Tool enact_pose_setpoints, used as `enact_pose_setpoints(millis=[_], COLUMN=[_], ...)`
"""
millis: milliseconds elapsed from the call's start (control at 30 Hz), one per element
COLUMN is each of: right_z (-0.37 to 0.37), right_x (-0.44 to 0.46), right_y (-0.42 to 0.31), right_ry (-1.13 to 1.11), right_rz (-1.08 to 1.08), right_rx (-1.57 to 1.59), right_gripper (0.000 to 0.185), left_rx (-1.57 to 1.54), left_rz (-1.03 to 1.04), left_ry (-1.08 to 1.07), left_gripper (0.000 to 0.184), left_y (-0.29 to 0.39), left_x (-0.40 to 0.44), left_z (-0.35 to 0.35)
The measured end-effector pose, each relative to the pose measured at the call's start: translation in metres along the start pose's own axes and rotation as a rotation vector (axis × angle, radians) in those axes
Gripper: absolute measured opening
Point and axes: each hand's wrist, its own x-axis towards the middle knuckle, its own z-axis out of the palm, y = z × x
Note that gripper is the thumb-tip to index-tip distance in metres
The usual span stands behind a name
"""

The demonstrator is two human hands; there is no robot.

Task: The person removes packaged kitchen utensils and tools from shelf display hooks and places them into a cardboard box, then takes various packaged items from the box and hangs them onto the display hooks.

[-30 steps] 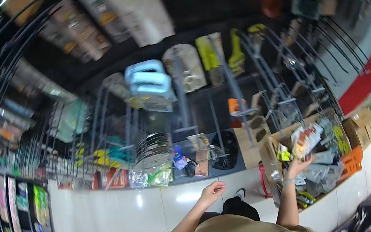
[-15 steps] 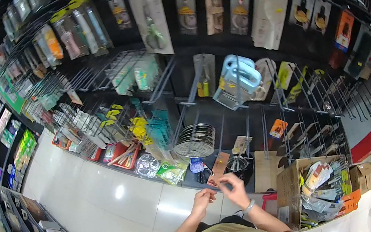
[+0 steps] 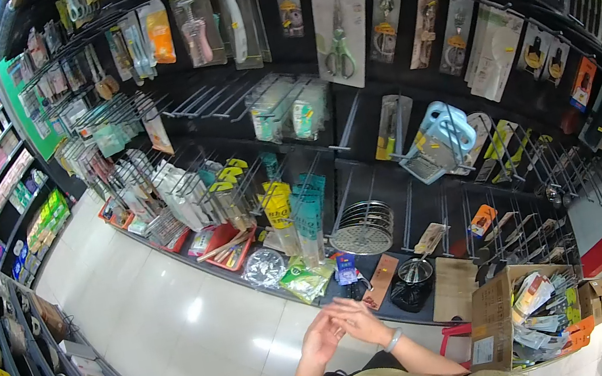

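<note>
My left hand [image 3: 322, 335] and my right hand [image 3: 360, 321] are close together low in the centre, over the tiled floor and in front of the bottom shelf. They touch or overlap, with the right hand's fingers stretched across the left hand's fingertips. No item shows in either hand. A light band circles my right wrist. Nearest to them on the bottom shelf are a brown flat pack [image 3: 380, 282], a blue-labelled item [image 3: 346, 269] and a green-and-white bag [image 3: 306, 278]. A metal strainer [image 3: 415, 271] on a black bag lies further right.
Hooks with packaged scissors [image 3: 339, 36] and a light-blue grater [image 3: 438, 141] cover the dark rack. An open cardboard box [image 3: 493, 315] of packaged tools stands at the lower right, a red item [image 3: 455, 344] beside it. Another shelf [image 3: 47, 345] lines the left.
My right hand has left the packages in the cardboard box and come over to my left hand. The view has swung left, so the rack and box appear shifted.
</note>
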Motion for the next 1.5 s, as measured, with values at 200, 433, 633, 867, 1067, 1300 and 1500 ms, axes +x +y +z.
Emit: enact_pose_setpoints(millis=[200,433,633,867,1067,1300,1500], right_z=[-0.01,-0.003,0.013,-0.021,-0.025,-0.041,-0.002], right_x=[0.021,0.064,0.139,0.256,0.319,0.378,0.425], right_y=[0.001,0.005,0.016,-0.008,0.0,-0.022,-0.053], right_ry=[0.033,-0.083,-0.131,-0.058,0.01,0.524,0.762], right_rz=[0.109,0.197,0.115,-0.04,-0.156,-0.401,-0.768], right_rx=[0.009,0.153,0.324,0.444,0.473,0.324,0.406], right_gripper=[0.04,0.039,0.041,0.045,0.049,0.051,0.064], left_rx=[-0.079,-0.101,0.067,0.223,0.253,0.186,0.129], left_rz=[0.227,0.408,0.367,0.298,0.353,0.318,0.353], left_ry=[0.044,0.135,0.234,0.247,0.26,0.307,0.295], left_gripper=[0.038,0.009,0.009,0.01,0.007,0.008,0.008], left_y=[0.066,0.104,0.122,0.179,0.224,0.249,0.295], left_x=[-0.026,-0.02,0.0,0.051,0.09,0.101,0.101], left_z=[-0.009,-0.036,0.0,0.007,0.003,-0.025,-0.058])
